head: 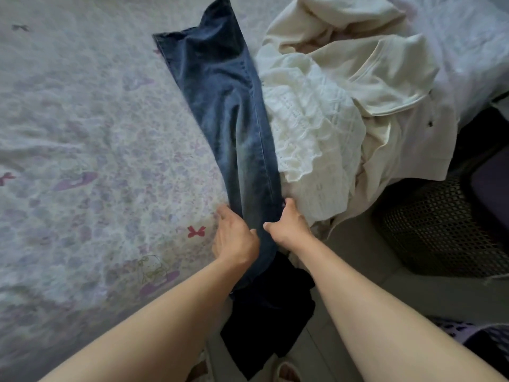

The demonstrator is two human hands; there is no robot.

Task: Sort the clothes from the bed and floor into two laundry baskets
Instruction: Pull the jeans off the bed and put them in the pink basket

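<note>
A pair of blue jeans (225,111) lies stretched across the bed toward its near edge. My left hand (234,238) grips the jeans' left edge near the bed's edge, and my right hand (287,224) grips their right edge. A dark garment (270,312) hangs below my hands over the floor. To the right of the jeans is a pile of pale clothes: a white lace piece (311,128) and a cream garment (366,64). A dark mesh laundry basket (429,230) stands on the floor at right. A lilac basket (468,334) shows at the lower right.
The bed is covered with a pale floral sheet (82,133) with purple and red bow prints. Grey floor tiles (385,285) show between the bed and the baskets. A slippered foot (286,372) is at the bottom edge.
</note>
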